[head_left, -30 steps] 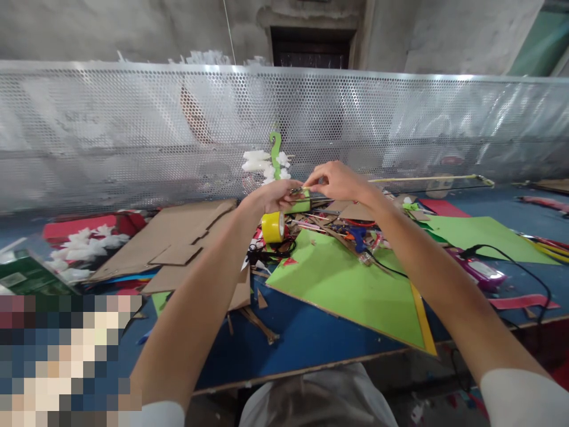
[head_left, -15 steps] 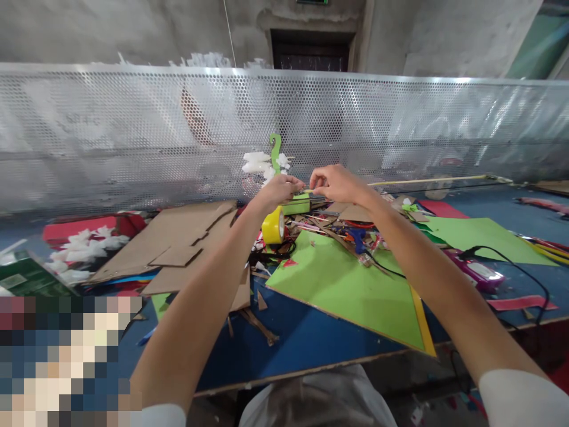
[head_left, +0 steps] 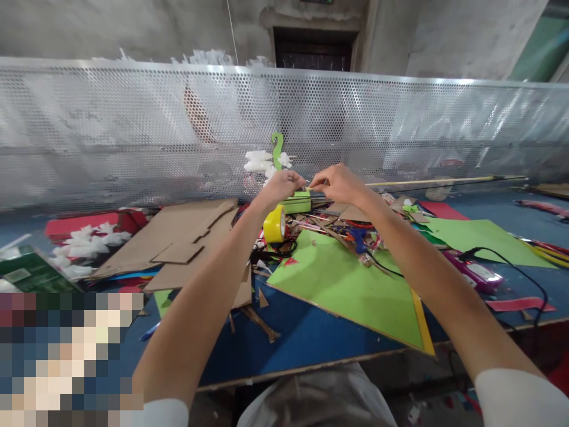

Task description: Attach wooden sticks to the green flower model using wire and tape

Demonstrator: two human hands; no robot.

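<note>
My right hand (head_left: 336, 182) is closed in a pinch round a long thin stick (head_left: 413, 182), which reaches far to the right. Yellow wrapping shows along part of the stick, and its far end is dark. Close by on the left, my left hand (head_left: 284, 185) has its fingertips pinched at the stick's near end; whatever lies between them is too small to make out. Both hands are raised over a green box-like piece (head_left: 297, 203). Behind my left hand stands a curled green strip (head_left: 278, 148) with white tufts (head_left: 259, 160). Below sits a yellow tape roll (head_left: 274, 225).
A green sheet (head_left: 347, 290) covers the blue table's (head_left: 284, 350) front middle. Brown cardboard (head_left: 178, 228) lies left. A blue glue gun (head_left: 358, 239) and scraps lie under my right arm. A purple device (head_left: 475, 273) with a black cord is at right. A perforated metal panel (head_left: 151, 130) stands behind.
The stick's far end has shifted a little to the right. Both hands keep nearly the same pinched pose, and the view has moved slightly.
</note>
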